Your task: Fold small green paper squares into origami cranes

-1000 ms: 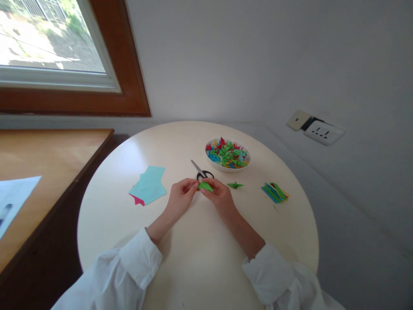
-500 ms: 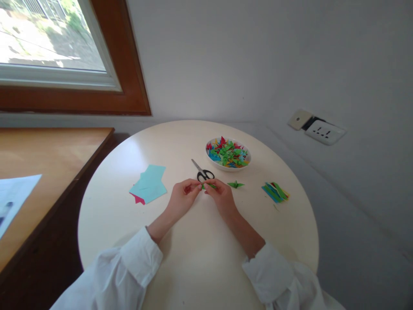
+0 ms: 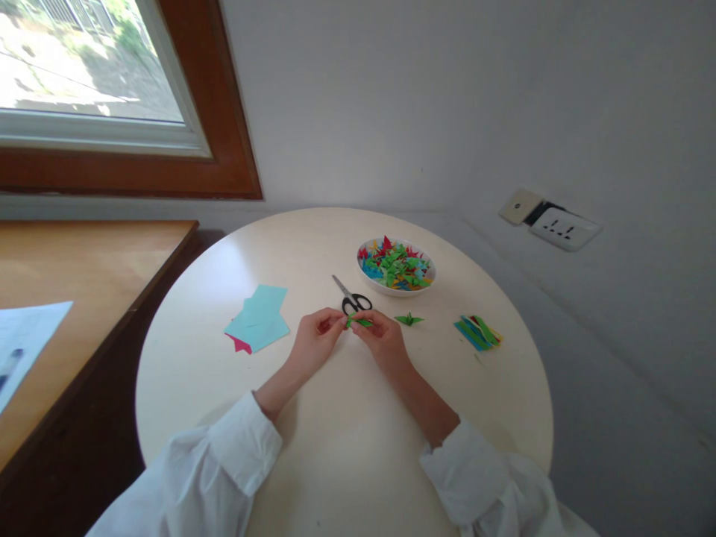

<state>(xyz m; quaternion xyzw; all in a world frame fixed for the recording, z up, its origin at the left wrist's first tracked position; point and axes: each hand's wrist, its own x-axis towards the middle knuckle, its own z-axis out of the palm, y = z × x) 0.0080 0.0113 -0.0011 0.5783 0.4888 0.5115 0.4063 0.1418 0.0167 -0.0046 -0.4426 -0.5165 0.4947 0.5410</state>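
Note:
Between my fingertips is a small piece of folded green paper (image 3: 361, 322), partly hidden by the fingers. My left hand (image 3: 318, 332) pinches its left end, and my right hand (image 3: 385, 337) grips it from the right. Just beyond the fingers lie scissors (image 3: 353, 298) with black handles, blades pointing away to the left. A finished green paper crane (image 3: 409, 319) rests on the table to the right of my right hand. Behind it stands a white bowl (image 3: 385, 289) full of small folded paper cranes in red, green, blue and yellow.
Light blue paper sheets (image 3: 260, 321) lie at the left, with a pink piece (image 3: 240, 344) under them. Coloured paper strips (image 3: 477, 333) are piled at the right of the round white table (image 3: 347, 447). A wooden desk (image 3: 95, 261) stands at the left; a wall socket (image 3: 564, 227) is at the right.
My fingers have shifted slightly on the folded green paper, and a little more of it shows between them. Everything else on the table stays in place.

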